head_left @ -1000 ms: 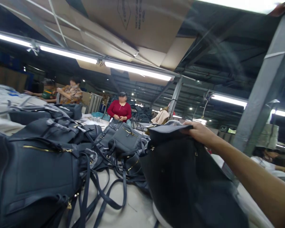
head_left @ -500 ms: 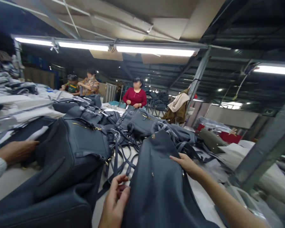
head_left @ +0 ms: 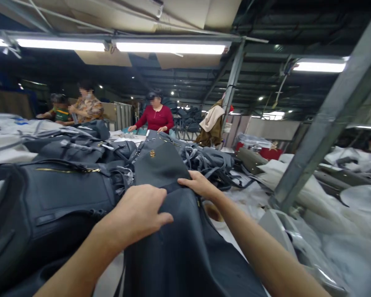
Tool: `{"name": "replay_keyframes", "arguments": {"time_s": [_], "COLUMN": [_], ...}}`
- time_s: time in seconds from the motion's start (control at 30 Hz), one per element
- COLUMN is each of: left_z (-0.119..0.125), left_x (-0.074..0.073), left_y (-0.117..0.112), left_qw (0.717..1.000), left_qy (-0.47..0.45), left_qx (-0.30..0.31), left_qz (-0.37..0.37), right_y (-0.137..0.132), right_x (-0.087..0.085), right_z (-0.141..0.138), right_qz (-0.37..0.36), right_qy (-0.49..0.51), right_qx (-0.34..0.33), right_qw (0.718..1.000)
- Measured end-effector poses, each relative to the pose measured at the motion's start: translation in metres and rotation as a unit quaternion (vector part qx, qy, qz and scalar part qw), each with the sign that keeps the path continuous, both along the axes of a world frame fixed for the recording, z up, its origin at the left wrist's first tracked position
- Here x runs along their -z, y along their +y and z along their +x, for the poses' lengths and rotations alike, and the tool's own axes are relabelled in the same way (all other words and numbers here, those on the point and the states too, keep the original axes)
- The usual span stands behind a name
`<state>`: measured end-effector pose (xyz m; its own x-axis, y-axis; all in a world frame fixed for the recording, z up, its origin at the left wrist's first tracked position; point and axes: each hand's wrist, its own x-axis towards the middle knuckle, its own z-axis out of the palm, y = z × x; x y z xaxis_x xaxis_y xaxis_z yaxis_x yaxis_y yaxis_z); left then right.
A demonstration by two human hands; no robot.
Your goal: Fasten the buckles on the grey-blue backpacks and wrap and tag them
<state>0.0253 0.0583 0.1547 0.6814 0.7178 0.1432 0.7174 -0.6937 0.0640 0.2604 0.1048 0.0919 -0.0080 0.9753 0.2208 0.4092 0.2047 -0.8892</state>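
Note:
A dark grey leather backpack [head_left: 170, 243] lies lengthwise in front of me, its flap with a small gold emblem [head_left: 152, 153] pointing away. My left hand [head_left: 136, 214] grips the bag's upper body from above, and my right hand [head_left: 199, 184] pinches its edge near the flap. Its lower part runs out of the bottom of the picture. To the left of my left hand lies a similar backpack [head_left: 55, 198] with a gold zipper. Its straps and lower end are partly hidden by my forearm.
More dark backpacks [head_left: 80, 150] and tangled straps [head_left: 207, 165] cover the table ahead. Co-workers stand beyond them, one in a red top [head_left: 156, 117]. A grey steel column [head_left: 324, 123] slants at the right, beside white plastic sheeting [head_left: 336, 222].
The backpack has come down from a raised position to lie on the table. Both hands have moved closer together at its upper part. The view has swung up and levelled.

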Motion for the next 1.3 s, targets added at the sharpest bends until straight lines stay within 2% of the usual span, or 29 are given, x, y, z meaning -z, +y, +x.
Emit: {"name": "replay_keyframes", "arguments": {"time_s": [0.13, 0.2, 0.27, 0.37, 0.53, 0.73, 0.8, 0.87, 1.03, 1.1, 1.17, 1.23, 1.3], "left_z": [-0.022, -0.031, -0.033, -0.028, -0.015, -0.008, -0.008, -0.009, -0.014, -0.014, -0.012, -0.011, -0.01], "left_x": [0.01, 0.017, 0.024, 0.037, 0.063, 0.081, 0.084, 0.087, 0.099, 0.103, 0.104, 0.101, 0.096], "left_y": [0.011, 0.011, 0.008, 0.001, 0.002, 0.012, 0.014, 0.015, 0.019, 0.021, 0.022, 0.022, 0.021], "left_qw": [0.998, 0.993, 0.988, 0.988, 0.99, 0.988, 0.984, 0.975, 0.912, 0.889, 0.873, 0.861, 0.849], "left_qy": [0.012, 0.011, 0.027, 0.043, 0.005, -0.084, -0.134, -0.195, -0.369, -0.411, -0.434, -0.437, -0.414], "left_qx": [-0.061, -0.111, -0.144, -0.142, -0.13, -0.118, -0.114, -0.104, -0.065, -0.061, -0.063, -0.064, -0.051], "left_qz": [0.015, 0.046, 0.045, 0.032, 0.052, 0.044, 0.023, -0.03, -0.165, -0.19, -0.213, -0.251, -0.323], "right_y": [0.014, 0.017, 0.017, 0.016, 0.003, -0.036, -0.046, -0.053, -0.068, -0.074, -0.081, -0.087, -0.093], "right_x": [0.005, 0.012, 0.017, 0.021, 0.031, 0.075, 0.088, 0.099, 0.116, 0.116, 0.105, 0.082, 0.052], "right_z": [-0.008, -0.009, -0.008, -0.002, 0.009, 0.017, 0.02, 0.026, 0.064, 0.084, 0.097, 0.095, 0.074], "right_qz": [0.01, 0.012, 0.012, 0.006, -0.047, -0.178, -0.214, -0.244, -0.286, -0.289, -0.284, -0.249, -0.186], "right_qy": [-0.024, -0.031, -0.038, -0.053, -0.043, 0.061, 0.092, 0.119, 0.155, 0.144, 0.094, 0.012, -0.056], "right_qx": [0.01, 0.018, 0.021, 0.021, 0.007, 0.066, 0.086, 0.105, 0.15, 0.194, 0.234, 0.228, 0.165], "right_qw": [1.0, 0.999, 0.999, 0.998, 0.998, 0.98, 0.969, 0.957, 0.934, 0.926, 0.925, 0.941, 0.967]}}
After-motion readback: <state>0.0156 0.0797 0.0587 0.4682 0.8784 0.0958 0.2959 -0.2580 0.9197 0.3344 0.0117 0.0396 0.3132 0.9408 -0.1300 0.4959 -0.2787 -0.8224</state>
